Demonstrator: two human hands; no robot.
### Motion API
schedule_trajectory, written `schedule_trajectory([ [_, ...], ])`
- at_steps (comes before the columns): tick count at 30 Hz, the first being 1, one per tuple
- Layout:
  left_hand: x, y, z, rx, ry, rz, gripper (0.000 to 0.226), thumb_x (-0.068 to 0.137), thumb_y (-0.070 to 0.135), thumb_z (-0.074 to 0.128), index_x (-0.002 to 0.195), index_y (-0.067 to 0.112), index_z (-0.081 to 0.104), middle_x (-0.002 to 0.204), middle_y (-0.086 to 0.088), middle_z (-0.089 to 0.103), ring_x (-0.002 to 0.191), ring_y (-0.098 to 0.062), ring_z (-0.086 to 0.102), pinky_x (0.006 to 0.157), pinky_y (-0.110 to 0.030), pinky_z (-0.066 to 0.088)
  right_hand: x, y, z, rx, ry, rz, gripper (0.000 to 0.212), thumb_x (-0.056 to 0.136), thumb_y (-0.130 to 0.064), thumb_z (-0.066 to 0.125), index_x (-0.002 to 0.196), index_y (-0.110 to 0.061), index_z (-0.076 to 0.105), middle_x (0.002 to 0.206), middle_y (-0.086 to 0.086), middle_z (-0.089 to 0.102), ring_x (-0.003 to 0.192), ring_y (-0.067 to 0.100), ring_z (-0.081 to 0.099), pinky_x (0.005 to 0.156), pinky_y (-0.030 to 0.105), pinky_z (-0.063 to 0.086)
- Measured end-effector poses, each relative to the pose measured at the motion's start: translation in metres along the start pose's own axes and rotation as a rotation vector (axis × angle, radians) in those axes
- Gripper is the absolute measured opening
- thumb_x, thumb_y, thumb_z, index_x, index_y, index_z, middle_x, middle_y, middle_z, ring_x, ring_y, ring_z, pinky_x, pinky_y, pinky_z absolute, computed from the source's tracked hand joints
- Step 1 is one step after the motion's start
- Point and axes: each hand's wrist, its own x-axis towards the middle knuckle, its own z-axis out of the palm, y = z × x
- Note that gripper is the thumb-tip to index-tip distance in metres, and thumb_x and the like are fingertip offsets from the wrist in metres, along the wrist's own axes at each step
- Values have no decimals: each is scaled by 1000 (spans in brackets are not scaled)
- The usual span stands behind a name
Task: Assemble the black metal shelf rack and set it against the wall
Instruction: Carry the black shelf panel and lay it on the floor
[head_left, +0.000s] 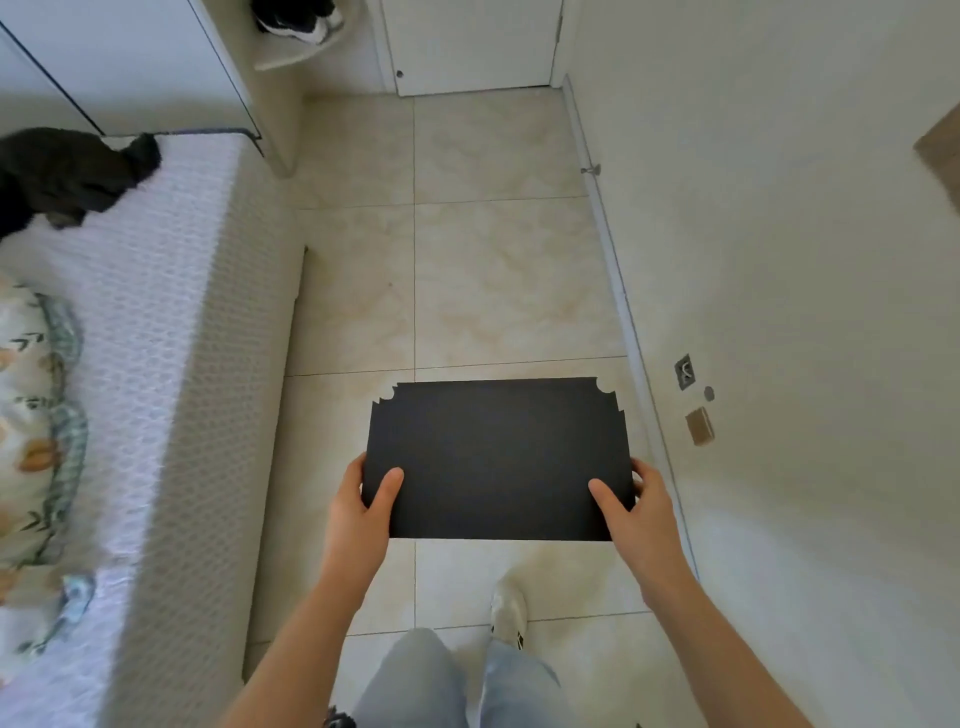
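A flat black shelf panel (496, 452) with notched far corners is held level above the tiled floor, in the lower middle of the head view. My left hand (363, 512) grips its near left corner, thumb on top and fingers underneath. My right hand (631, 512) grips the near right corner the same way. No other rack parts are in view.
A bed with a white textured cover (171, 338) runs along the left, with a dark garment (67, 174) and a patterned pillow (36, 415) on it. The white wall (779, 260) with a socket (684, 371) stands on the right. A closed door (472, 47) is at the far end.
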Motion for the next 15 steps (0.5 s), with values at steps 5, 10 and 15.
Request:
schedule_trajectory([
  [5,28,15,-14,-54,113,-31,35,103,33,55,137,24,52,121,14,65,108,-4,63,81,-16,50,40,-49,31,-82,-88,-57,57,93,-27,66,143,-18,39,112,-10,52,101,14,54,89,31,50],
  [10,65,23,-37,-42,196,-17,22,102,34,53,124,31,53,114,19,64,104,0,62,86,-20,50,69,-87,75,-141,-144,-84,56,94,-27,63,144,-17,39,118,-6,53,106,17,55,97,39,52],
  [15,115,27,-77,-43,228,-30,24,102,36,53,126,30,53,112,21,62,101,4,61,78,-12,45,90,-123,136,-178,-169,-88,54,94,-28,64,142,-17,42,119,-4,55,104,17,55,94,37,50],
])
